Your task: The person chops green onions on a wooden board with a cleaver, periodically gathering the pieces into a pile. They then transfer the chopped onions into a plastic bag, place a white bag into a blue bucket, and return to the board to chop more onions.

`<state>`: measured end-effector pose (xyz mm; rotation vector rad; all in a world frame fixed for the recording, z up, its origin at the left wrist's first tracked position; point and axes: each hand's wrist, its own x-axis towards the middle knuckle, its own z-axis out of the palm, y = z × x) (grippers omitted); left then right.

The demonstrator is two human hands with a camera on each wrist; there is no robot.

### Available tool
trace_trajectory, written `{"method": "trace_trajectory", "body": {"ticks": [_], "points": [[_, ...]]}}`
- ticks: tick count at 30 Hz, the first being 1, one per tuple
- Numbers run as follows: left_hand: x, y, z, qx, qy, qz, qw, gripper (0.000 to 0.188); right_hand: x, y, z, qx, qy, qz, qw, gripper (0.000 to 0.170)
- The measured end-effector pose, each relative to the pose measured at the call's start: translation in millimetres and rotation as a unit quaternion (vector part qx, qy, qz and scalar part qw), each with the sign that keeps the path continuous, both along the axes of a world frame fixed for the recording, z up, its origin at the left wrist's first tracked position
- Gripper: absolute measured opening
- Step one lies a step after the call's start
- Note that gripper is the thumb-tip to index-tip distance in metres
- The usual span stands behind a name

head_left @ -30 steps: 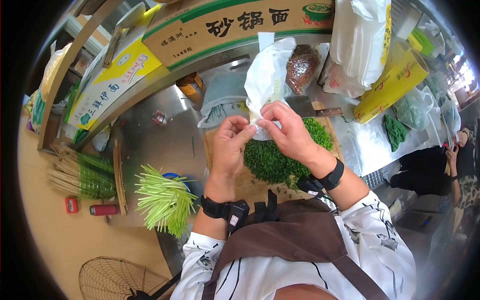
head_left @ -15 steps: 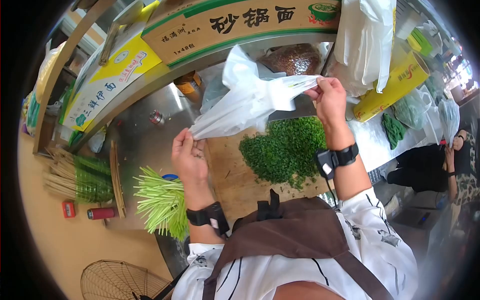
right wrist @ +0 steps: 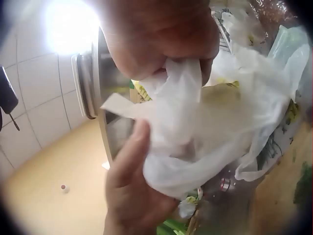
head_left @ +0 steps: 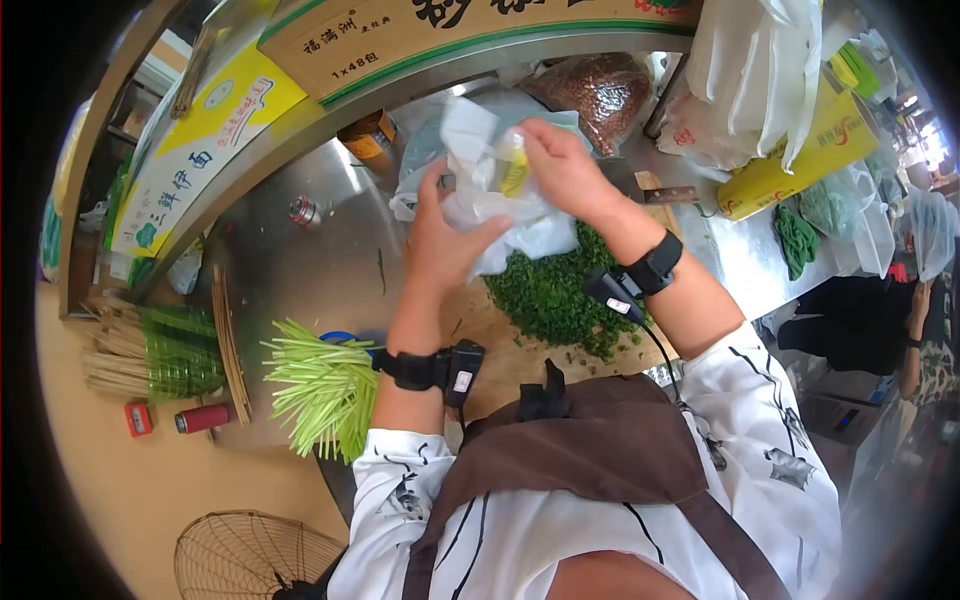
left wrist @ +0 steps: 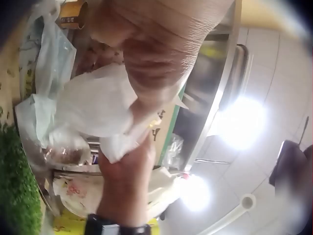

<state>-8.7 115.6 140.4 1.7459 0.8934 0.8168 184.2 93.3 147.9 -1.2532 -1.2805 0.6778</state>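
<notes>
A thin white plastic bag (head_left: 485,205) with yellow-green print is stretched between both hands over the back of the cutting board. My right hand (head_left: 565,170) pinches its upper part; in the right wrist view the bunched film (right wrist: 183,81) comes out from between thumb and fingers. My left hand (head_left: 440,235) is spread against the bag's near left side, thumb and fingers wide apart; its fingers are partly behind the film in the right wrist view. Below the bag lies a heap of chopped greens (head_left: 560,305) on the wooden cutting board (head_left: 485,340).
Pale green stalks (head_left: 320,390) stand left of the board. A cleaver (head_left: 670,195) lies behind it on the right. Further back are a can (head_left: 370,135), a bag of brown bits (head_left: 600,95), a yellow roll (head_left: 800,160) and a carton (head_left: 400,50). Another person (head_left: 850,330) is at right.
The hands first worked close together at the bag, then pulled it wide apart sideways. Now they are close again, further back, the left hand spread against it and the right pinching it.
</notes>
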Motion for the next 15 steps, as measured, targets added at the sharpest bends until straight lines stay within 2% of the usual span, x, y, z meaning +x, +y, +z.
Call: {"method": "trace_trajectory", "body": {"ticks": [1,2,3,4,5,8,10,11,12,14,15], "points": [[-1.6,8.9,-3.9,-0.011,0.02,0.001,1.0,0.081,9.7,1.6,2.1,0.004,-0.015,-0.032,0.999,0.021],[-7.7,4.5,-5.5,-0.104,-0.1,-0.037,0.989,0.062,26.1,2.6,2.3,0.005,-0.029,-0.064,0.998,0.023],[-15.2,7.3,-12.6,-0.153,-0.115,-0.008,0.982,0.055,42.4,3.5,0.2,0.003,-0.043,-0.097,0.994,0.025],[-25.6,13.9,-23.9,-0.2,-0.129,0.021,0.971,0.047,59.1,10.2,-9.5,-0.002,-0.011,-0.106,0.994,0.026],[-30.3,17.5,-30.6,-0.246,-0.143,0.052,0.957,0.04,77.6,16.5,-22.7,0.019,-0.03,-0.103,0.994,0.025],[-12.8,16.0,-23.7,-0.165,-0.096,0.09,0.978,0.031,76.9,15.6,-11.9,0.038,-0.16,-0.142,0.976,0.023],[-3.9,14.5,-7.8,-0.03,0.118,0.083,0.989,0.03,55.1,13.9,4.5,0.05,-0.249,-0.189,0.949,0.021],[-0.7,14.2,-3.9,0.039,0.223,0.08,0.971,0.03,46.8,13.2,12.7,0.122,-0.311,-0.226,0.915,0.021],[1.5,15.4,-9.8,0.054,0.213,0.095,0.971,0.032,38.2,13.3,20.8,0.194,-0.369,-0.259,0.872,0.024],[2.2,19.2,-33.0,0.084,0.196,0.128,0.969,0.036,16.7,-1.9,20.6,0.272,-0.397,-0.222,0.848,0.032],[0.2,20.8,-43.0,0.048,0.176,0.127,0.975,0.034,3.2,-14.2,16.5,0.281,-0.37,-0.153,0.872,0.038]]}}
